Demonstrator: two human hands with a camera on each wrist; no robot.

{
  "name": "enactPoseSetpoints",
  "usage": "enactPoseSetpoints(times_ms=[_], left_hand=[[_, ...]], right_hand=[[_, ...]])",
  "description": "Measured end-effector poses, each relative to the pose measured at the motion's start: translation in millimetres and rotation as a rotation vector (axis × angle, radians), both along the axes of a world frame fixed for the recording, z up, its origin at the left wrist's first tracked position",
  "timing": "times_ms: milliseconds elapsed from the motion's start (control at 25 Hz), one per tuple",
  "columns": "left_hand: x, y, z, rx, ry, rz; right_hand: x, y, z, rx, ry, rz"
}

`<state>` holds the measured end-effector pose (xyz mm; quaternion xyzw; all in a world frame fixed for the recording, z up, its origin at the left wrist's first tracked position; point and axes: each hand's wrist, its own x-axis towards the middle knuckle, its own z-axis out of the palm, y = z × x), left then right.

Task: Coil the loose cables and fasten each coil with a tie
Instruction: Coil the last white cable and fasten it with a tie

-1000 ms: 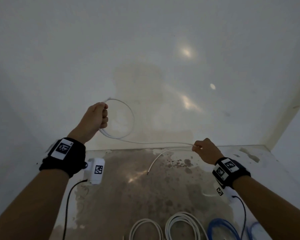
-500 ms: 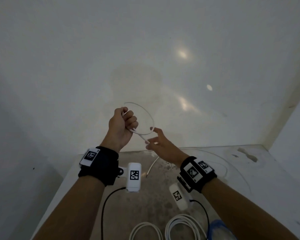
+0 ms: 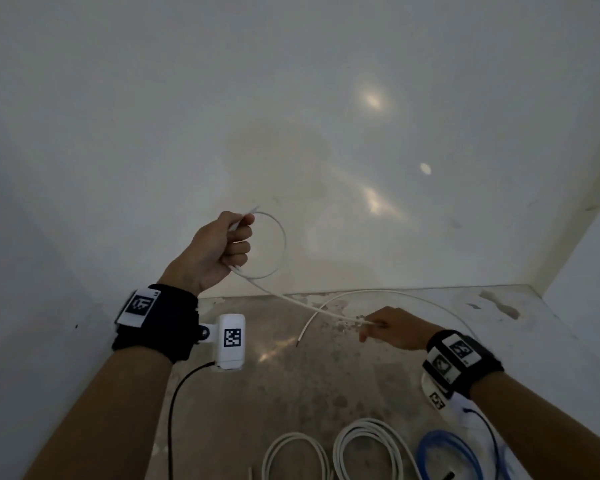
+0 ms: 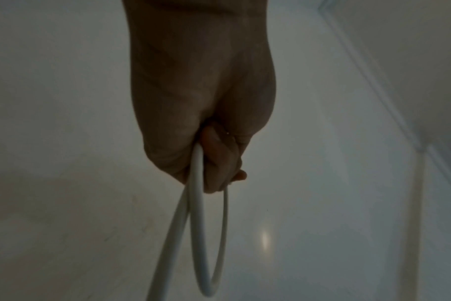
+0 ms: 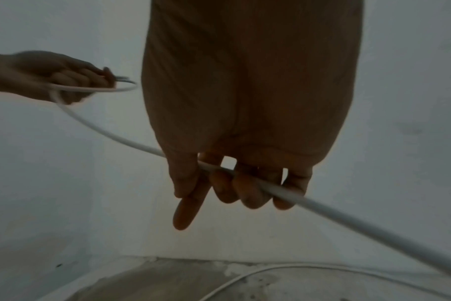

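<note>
My left hand (image 3: 227, 245) is raised in front of the wall and grips a small loop of thin white cable (image 3: 284, 244). In the left wrist view the fingers of the left hand (image 4: 219, 169) curl round the white cable (image 4: 197, 224), whose loop hangs past them. From the loop the cable runs down and to the right into my right hand (image 3: 390, 327), just above the table. In the right wrist view the right hand (image 5: 247, 183) has its fingers curled round the cable (image 5: 348, 219) with the forefinger sticking out. The cable's free end (image 3: 298, 342) lies on the table.
The stained table (image 3: 257, 410) sits in a corner with white walls behind and to the right. At its near edge lie two white cable coils (image 3: 293, 455) (image 3: 371, 448) and a blue coil (image 3: 447, 452). A black lead (image 3: 172, 410) hangs from the left wrist camera.
My right hand, which was up at the loop beside the left hand with its fingers spread, has moved down and to the right along the cable and now grips it. The left hand has barely moved.
</note>
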<state>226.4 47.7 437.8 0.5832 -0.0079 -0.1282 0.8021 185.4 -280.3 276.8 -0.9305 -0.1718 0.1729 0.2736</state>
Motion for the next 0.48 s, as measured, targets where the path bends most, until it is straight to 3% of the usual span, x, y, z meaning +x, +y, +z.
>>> enactPoseSetpoints(times_ms=[120,320,480], left_hand=[[-0.2,-6.4,-3.6,-0.149,0.011,0.087],[-6.6,-68.6,-25.5,-0.608,0.116,0.120],[-23.0,-90.5,-32.8,-0.692,0.127,0.112]], right_hand=[[9.1,-20.5,3.7,-0.088,-0.119,-0.201],[-8.9,66.2,62.6,0.457,-0.309,-0.153],[-2.8,101.6,73.1,0.723,-0.296,-0.130]])
